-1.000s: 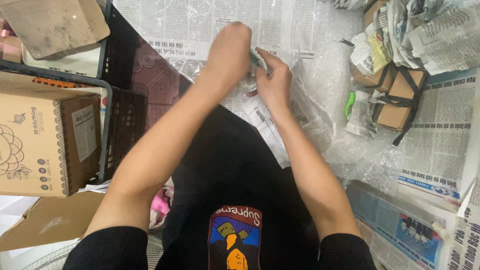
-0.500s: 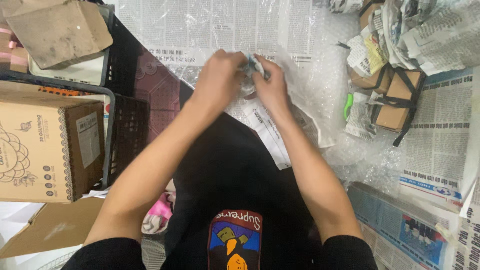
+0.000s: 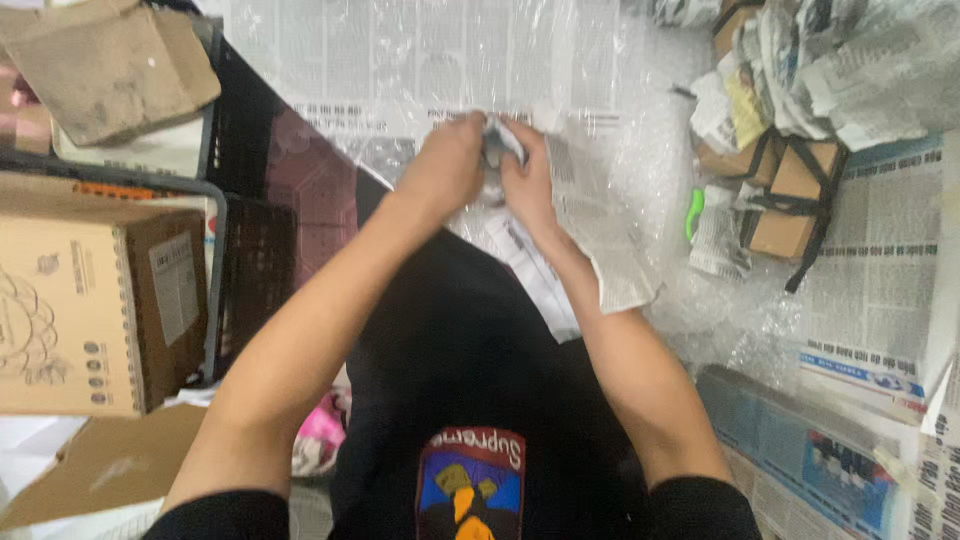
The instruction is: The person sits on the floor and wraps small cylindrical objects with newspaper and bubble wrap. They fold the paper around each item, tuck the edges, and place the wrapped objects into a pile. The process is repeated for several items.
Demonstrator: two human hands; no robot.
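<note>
My left hand (image 3: 447,165) and my right hand (image 3: 527,175) meet over a small bundle wrapped in newspaper (image 3: 498,143), and both grip it between the fingers. What is inside the wrapping is hidden. The bundle is held just above a sheet of clear bubble wrap (image 3: 600,130) that covers spread newspaper (image 3: 420,60). A loose strip of newspaper (image 3: 545,270) hangs below my right wrist over my black shirt.
Brown cardboard boxes (image 3: 95,290) and a black crate (image 3: 255,270) stand at the left. At the right lie small brown boxes tied with black straps (image 3: 790,190), crumpled newspaper (image 3: 850,70), a green object (image 3: 693,212) and more newspaper sheets (image 3: 880,300).
Both hands have drawn closer together around the bundle and shifted slightly; my left hand came down from the paper onto the bundle.
</note>
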